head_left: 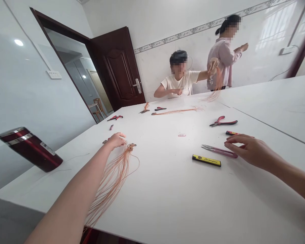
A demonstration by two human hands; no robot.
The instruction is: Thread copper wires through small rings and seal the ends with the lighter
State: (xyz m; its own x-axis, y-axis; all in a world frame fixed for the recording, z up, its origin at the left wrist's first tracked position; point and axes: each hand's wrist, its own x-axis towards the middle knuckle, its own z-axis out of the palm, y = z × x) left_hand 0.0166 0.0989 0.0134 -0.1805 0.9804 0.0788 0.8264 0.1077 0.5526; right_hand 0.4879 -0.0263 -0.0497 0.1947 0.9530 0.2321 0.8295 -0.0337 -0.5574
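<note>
My left hand (115,141) is over the left part of the white table, fingers slightly apart, at the near edge of the metal clasps (131,147) of a bundle of orange-brown cords (114,179). No cord can be made out in its grip. The cords fan out toward the table's front edge, partly behind my left forearm. On the right, my right hand (244,146) hovers with curved, parted fingers and nothing between them. Just below its fingertips lie thread snips (220,151) with a pink handle. A red lighter (231,133) is partly covered by that hand.
A yellow lighter (206,160) lies in front of the snips, red-handled pliers (223,122) behind them. More pliers (115,118) and another cord bundle (178,111) lie farther back. A dark red tumbler (32,149) stands left. Across the table, one person sits holding cords; another stands.
</note>
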